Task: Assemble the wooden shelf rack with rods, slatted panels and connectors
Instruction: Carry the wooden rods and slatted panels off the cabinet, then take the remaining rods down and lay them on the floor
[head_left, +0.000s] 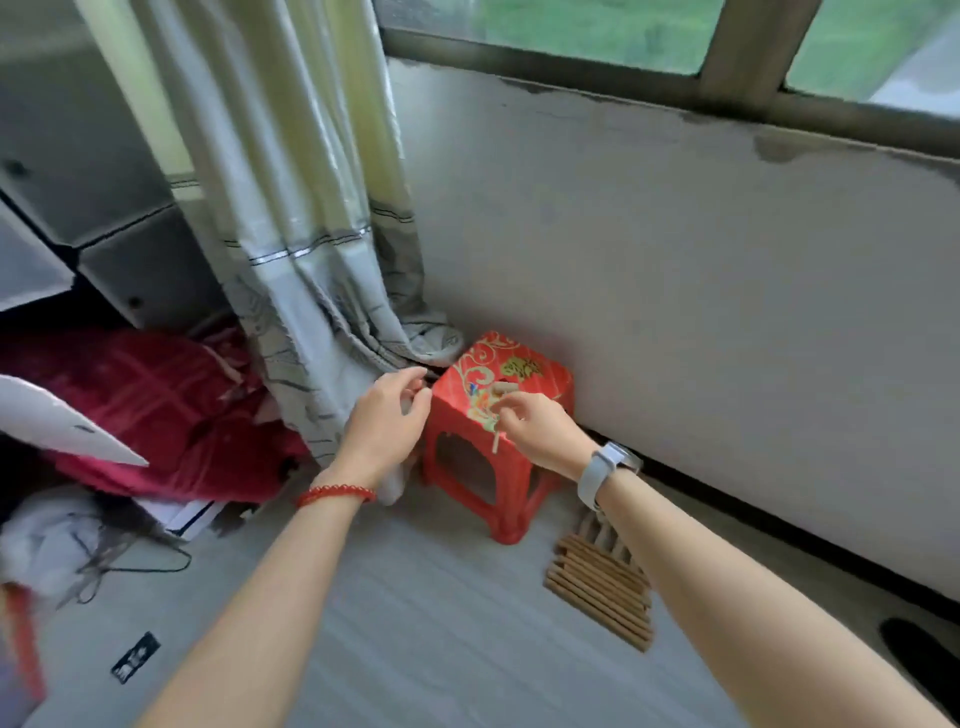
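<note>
At frame centre the right hand (537, 427) pinches a short wooden rod (496, 440) over the red stool (498, 415); the left hand (387, 415), fingers loosely curled, holds nothing visible; slatted panels (602, 587) lie lower right.

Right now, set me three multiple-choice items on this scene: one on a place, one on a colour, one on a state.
1. Where does the slatted panel lie?
A. on the floor right of the stool
B. on the stool
C. against the curtain

2. What colour is the stool?
A. blue
B. red
C. green

3. What is the right hand doing?
A. lying flat on the floor
B. pinching a small wooden rod
C. pulling the curtain

Key: 1 A, the panel lies flat on the floor beside the stool's legs. 2 B, its top and legs are red. 3 B, the small wooden rod sticks down from its fingers.
</note>
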